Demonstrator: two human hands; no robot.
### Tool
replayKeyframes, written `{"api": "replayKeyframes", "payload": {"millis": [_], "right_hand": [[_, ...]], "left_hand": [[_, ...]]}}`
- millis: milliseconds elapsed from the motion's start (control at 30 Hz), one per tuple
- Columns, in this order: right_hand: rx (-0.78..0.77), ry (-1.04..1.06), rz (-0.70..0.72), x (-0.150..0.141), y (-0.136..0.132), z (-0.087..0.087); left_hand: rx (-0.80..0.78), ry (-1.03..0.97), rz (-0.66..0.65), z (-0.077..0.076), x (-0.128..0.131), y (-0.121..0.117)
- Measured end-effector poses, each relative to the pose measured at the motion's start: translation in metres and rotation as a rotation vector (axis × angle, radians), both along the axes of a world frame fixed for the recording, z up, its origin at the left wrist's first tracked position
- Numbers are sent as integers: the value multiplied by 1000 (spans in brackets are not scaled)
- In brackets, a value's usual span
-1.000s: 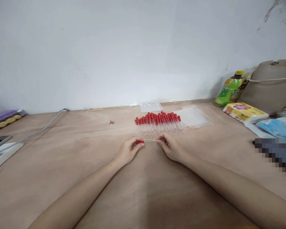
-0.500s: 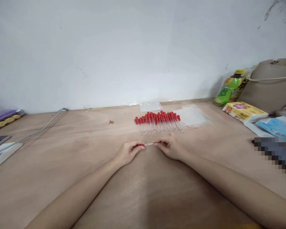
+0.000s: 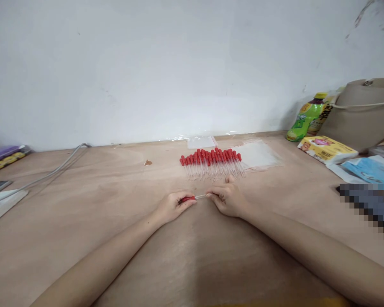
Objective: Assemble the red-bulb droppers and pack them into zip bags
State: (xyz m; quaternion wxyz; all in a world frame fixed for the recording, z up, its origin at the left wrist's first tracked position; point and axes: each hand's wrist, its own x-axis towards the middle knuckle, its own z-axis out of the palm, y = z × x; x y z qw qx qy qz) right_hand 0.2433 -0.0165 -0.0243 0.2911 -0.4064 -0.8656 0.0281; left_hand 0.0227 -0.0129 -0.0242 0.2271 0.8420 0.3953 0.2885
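Between my two hands lies a dropper (image 3: 201,196) with a clear tube and a red rubber bulb (image 3: 188,198). My left hand (image 3: 173,206) is closed, pinching it at the red bulb. Thumb and fingers of my right hand (image 3: 227,198) pinch the far end of the clear tube, whose tip is hidden by the fingers. Just beyond my hands, a row of several more droppers (image 3: 211,164) rests on the table, red bulbs toward the wall and clear tubes toward me.
Clear plastic bags (image 3: 259,154) lie right of the row, and a small zip bag (image 3: 201,142) behind it. On the right stand a green bottle (image 3: 302,121), a yellow box (image 3: 328,149) and a beige bucket (image 3: 361,115). A grey cable (image 3: 59,169) crosses the left side.
My hands have shifted slightly toward me with the dropper between them. More of the red bulb now shows at my left fingers.
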Motion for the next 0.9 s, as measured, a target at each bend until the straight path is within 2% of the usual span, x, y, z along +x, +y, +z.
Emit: {"api": "replayKeyframes", "payload": {"millis": [233, 467, 567, 633, 767, 900], "right_hand": [[-88, -9, 18, -9, -1, -2], [-200, -16, 30, -16, 0, -1], [-248, -7, 48, -16, 2, 2], [-277, 40, 30, -17, 2, 3], [-324, 168, -16, -23, -1, 4], [-311, 151, 58, -26, -9, 5]], "left_hand": [[110, 36, -66, 3, 0, -3], [96, 27, -68, 2, -1, -2], [40, -11, -74, 1, -1, 1], [-58, -138, 1, 1, 2, 3], [-316, -612, 206, 3, 12, 6], [-513, -972, 270, 12, 19, 12]]}}
